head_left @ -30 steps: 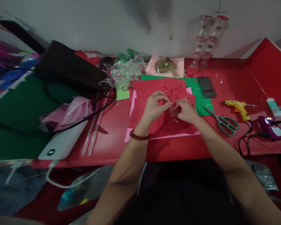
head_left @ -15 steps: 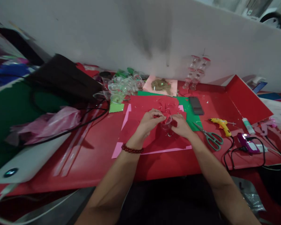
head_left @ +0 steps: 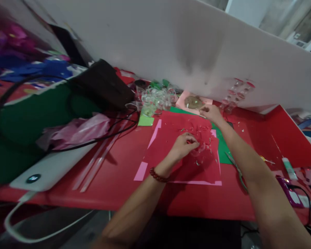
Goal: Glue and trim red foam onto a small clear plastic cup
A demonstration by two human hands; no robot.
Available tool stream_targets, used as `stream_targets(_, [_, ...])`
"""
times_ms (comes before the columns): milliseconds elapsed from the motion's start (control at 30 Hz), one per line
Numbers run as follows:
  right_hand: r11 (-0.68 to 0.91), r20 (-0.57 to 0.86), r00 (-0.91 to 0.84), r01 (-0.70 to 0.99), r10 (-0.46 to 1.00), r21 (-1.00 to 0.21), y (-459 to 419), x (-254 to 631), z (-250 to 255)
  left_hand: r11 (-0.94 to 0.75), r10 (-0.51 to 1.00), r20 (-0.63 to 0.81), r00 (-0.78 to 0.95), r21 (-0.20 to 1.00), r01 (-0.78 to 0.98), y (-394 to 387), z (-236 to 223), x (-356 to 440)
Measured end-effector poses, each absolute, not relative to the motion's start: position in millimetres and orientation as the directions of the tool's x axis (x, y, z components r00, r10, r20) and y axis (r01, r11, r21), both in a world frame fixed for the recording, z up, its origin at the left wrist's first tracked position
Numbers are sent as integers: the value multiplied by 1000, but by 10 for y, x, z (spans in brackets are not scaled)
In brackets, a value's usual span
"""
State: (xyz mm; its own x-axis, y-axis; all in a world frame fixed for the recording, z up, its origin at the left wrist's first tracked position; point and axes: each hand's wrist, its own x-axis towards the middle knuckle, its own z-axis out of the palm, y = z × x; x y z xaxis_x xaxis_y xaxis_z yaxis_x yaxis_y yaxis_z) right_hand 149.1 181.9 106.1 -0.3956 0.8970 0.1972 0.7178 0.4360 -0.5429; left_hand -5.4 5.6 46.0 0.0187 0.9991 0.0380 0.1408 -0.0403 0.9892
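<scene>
My left hand (head_left: 184,146), with a beaded bracelet at the wrist, pinches a small clear plastic cup (head_left: 199,150) by its rim. The cup is hard to make out against the red sheet (head_left: 181,169) under it. My right hand (head_left: 212,114) reaches to the near right edge of a pink paper (head_left: 181,100) that bears a brownish mound (head_left: 193,102). Its fingertips are pressed together, and whatever is between them is hidden. Small pale scraps (head_left: 197,163) lie on the red sheet.
Clear plastic cup pieces (head_left: 158,98) are heaped at the back. Scissors (head_left: 238,171) lie beneath my right forearm. Farther right are a glue bottle (head_left: 289,168) and a purple device (head_left: 291,193). To the left are a white power bank (head_left: 52,173), pink plastic (head_left: 77,129) and clear strips (head_left: 98,162).
My right hand has left the clear cup and moved up to the pink paper with the mound. My left hand stays at the cup. The view has shifted, with the wall partition now tilted.
</scene>
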Motion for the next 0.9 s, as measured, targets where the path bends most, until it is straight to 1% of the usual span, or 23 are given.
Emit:
stream_targets(67, [541, 177, -521, 719, 835, -436, 2048, 1091, 1110, -19, 1000, 17, 17, 992, 125, 67, 462, -52])
stream_targets(200, [681, 113, -678, 688, 727, -250, 2301, 336, 1099, 30, 1000, -30, 8, 998, 53, 51, 502, -46])
stream_targets(300, [796, 89, -793, 592, 603, -126, 2368, -76, 1014, -8, 998, 7, 62, 1000, 21, 14, 542, -35])
stream_targets(367, [840, 129, -830, 540, 543, -56, 2381, -264, 955, -32, 996, 30, 82, 999, 24, -2, 560, -24])
stream_targets(467, [899, 172, -886, 437, 429, 7, 2360, -449, 900, -46, 996, 42, 84, 998, 37, -3, 560, -4])
stream_targets(567, [961, 118, -960, 264, 254, 79, 2296, -574, 869, -51, 995, 47, 83, 997, 55, 5, 536, 16])
stream_targets(633, [972, 72, -980, 192, 184, 138, 2250, -639, 842, -53, 996, 50, 69, 997, 47, 8, 520, 29])
stream_targets(700, [969, 49, -986, 165, 159, 185, 2218, -687, 804, -55, 997, 54, 54, 998, 18, 11, 508, 43])
stream_targets(767, [967, 51, -987, 157, 150, 200, 2202, -714, 764, -51, 997, 52, 64, 999, -17, 15, 500, 58])
stream_targets(900, [972, 68, -985, 167, 157, 164, 2180, -723, 700, -50, 994, 53, 91, 998, -35, 30, 478, 82])
